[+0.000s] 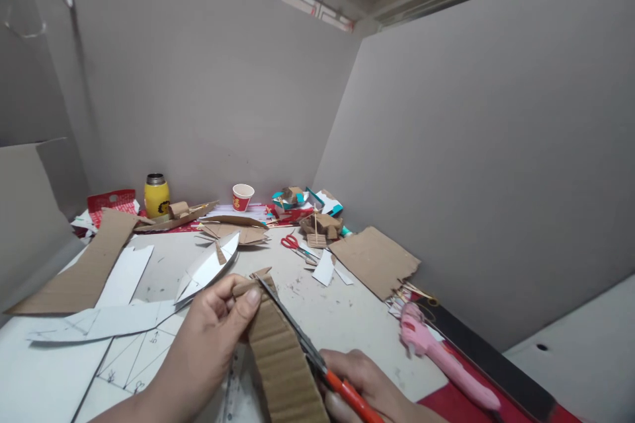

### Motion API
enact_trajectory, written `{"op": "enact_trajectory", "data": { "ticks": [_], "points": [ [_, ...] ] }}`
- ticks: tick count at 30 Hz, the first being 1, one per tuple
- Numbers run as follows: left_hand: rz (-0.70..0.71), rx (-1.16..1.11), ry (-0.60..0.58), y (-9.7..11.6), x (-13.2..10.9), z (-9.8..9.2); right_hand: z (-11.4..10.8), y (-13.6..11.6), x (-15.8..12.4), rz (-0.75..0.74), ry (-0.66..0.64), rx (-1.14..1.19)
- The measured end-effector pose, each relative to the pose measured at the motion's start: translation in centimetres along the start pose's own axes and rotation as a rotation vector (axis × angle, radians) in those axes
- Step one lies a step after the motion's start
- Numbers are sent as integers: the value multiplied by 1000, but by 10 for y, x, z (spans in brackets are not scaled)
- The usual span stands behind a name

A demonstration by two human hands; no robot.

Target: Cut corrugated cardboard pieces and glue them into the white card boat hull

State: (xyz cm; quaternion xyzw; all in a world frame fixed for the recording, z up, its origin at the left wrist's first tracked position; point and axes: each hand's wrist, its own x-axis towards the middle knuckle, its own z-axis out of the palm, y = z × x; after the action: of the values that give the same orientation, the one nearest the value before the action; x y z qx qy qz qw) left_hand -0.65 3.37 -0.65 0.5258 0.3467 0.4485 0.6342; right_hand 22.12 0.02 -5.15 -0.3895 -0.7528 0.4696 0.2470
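My left hand [211,327] pinches the far end of a corrugated cardboard strip [282,357], thumb on top. In my right hand [364,377] is a pair of scissors [352,398] with orange-red handles, the fingers wrapped round them. The dark blades lie along the strip's right edge, their tips near my left thumb. A small cut flap of cardboard sticks up by the tips. Beyond my left hand lies a white boat-shaped paper piece [211,268]. Under my left forearm is a white sheet with drawn lines [143,357].
Cardboard pieces lie at left [94,264] and right [377,258]. A pink glue gun [446,363] rests at the right edge. Red-handled scissors [290,242], paper scraps, a paper cup [243,197] and a yellow bottle [157,197] stand or lie farther back. Grey partitions enclose the table.
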Motion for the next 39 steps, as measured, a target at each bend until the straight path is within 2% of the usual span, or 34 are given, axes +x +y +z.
{"op": "enact_trajectory", "data": {
  "ticks": [3,6,11,15,20,26,28,30,32,35,37,39],
  "points": [
    [-77,-189,-6,-1,0,4,3,2,0,-3,27,12],
    [-104,-273,13,0,-2,7,5,4,1,-17,59,7],
    [-98,-246,19,1,-3,6,3,7,0,-48,81,18],
    [-92,-200,-40,1,-2,3,-1,7,0,-47,241,76],
    [-143,-216,-117,2,0,5,-16,-18,6,43,353,225],
    [-169,-214,-114,3,-2,14,-30,-72,47,-11,204,252],
    [-158,-197,-117,3,-2,16,-28,-81,64,27,123,318],
    [-146,-183,-86,2,-1,14,-29,-85,76,44,104,338],
    [-147,-201,3,0,3,7,-35,-86,83,-7,185,319],
    [-153,-272,189,-5,12,-8,-55,-85,85,-139,452,340],
    [-141,-275,211,-9,17,-15,-65,-81,81,-196,624,405],
    [-166,-256,170,-10,18,-15,-66,-74,75,-217,722,467]
  ]
}}
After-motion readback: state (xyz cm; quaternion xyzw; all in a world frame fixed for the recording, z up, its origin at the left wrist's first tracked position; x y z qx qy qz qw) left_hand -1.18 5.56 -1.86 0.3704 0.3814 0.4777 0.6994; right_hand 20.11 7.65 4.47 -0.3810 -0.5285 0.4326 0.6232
